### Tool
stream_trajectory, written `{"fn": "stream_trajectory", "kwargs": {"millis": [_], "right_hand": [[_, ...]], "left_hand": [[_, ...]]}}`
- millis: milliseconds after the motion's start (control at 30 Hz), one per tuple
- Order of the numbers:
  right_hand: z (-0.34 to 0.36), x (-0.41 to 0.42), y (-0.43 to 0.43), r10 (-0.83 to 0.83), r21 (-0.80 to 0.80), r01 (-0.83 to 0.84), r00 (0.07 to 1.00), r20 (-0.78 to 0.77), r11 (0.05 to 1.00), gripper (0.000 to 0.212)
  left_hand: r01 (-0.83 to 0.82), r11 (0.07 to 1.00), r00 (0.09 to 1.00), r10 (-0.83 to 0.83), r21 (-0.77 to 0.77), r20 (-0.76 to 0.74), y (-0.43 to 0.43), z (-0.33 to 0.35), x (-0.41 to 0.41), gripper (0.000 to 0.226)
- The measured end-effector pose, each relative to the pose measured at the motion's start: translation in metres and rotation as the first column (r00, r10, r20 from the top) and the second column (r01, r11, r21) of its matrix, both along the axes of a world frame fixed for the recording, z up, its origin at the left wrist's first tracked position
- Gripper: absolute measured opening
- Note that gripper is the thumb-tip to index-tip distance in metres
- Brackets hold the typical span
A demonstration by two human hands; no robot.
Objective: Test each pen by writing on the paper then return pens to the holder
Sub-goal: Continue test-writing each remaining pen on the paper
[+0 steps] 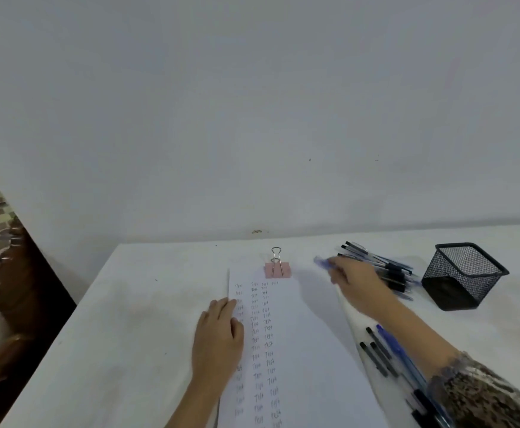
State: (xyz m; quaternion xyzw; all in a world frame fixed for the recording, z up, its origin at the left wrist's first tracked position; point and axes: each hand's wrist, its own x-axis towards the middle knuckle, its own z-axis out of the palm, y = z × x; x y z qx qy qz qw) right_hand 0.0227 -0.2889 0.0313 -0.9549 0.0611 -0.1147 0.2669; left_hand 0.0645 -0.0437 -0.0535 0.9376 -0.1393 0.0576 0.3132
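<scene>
A white sheet of paper (308, 341) with columns of handwritten test words lies on the table, clipped at its far edge by a pink binder clip (277, 269). My left hand (218, 335) rests flat on the paper's left edge. My right hand (356, 282) holds a blurred blue pen (323, 262) just past the paper's far right corner. Behind that hand lies a pile of pens (382, 264). The black mesh holder (462, 274) stands at the right and looks empty. Several more pens (385, 350) lie beside the paper under my right forearm.
The white table (135, 319) meets a plain wall at the back; its left edge drops off beside a dark brown object (20, 288). My patterned sleeve (484, 393) covers the near right corner.
</scene>
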Motion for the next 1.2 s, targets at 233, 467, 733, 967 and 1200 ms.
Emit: {"fn": "stream_trajectory", "kwargs": {"millis": [233,467,733,967,1200], "right_hand": [[-0.033,-0.028,0.084,0.209,-0.220,-0.236,0.968,-0.139,0.946,0.079],[-0.032,-0.028,0.093,0.120,-0.358,-0.219,0.953,-0.279,0.908,0.049],[0.002,-0.028,0.085,0.052,-0.258,-0.245,0.811,-0.582,0.935,0.021],[0.062,-0.024,0.055,-0.003,0.331,-0.009,0.999,0.034,0.944,0.013],[0.002,0.039,0.049,-0.224,0.983,-0.009,0.973,0.051,0.183,0.020]], "left_hand": [[0.028,0.999,1.000,-0.028,-0.015,-0.005,0.003,0.000,0.004,0.041],[0.031,0.999,1.000,-0.031,-0.020,-0.005,0.004,-0.001,0.003,0.041],[0.025,0.999,1.000,-0.026,-0.029,0.000,0.004,-0.004,0.004,0.041],[0.018,0.999,1.000,-0.018,-0.029,-0.002,0.003,-0.002,0.002,0.041],[0.026,1.000,1.000,-0.026,-0.012,-0.002,0.003,-0.001,0.002,0.042]]}}
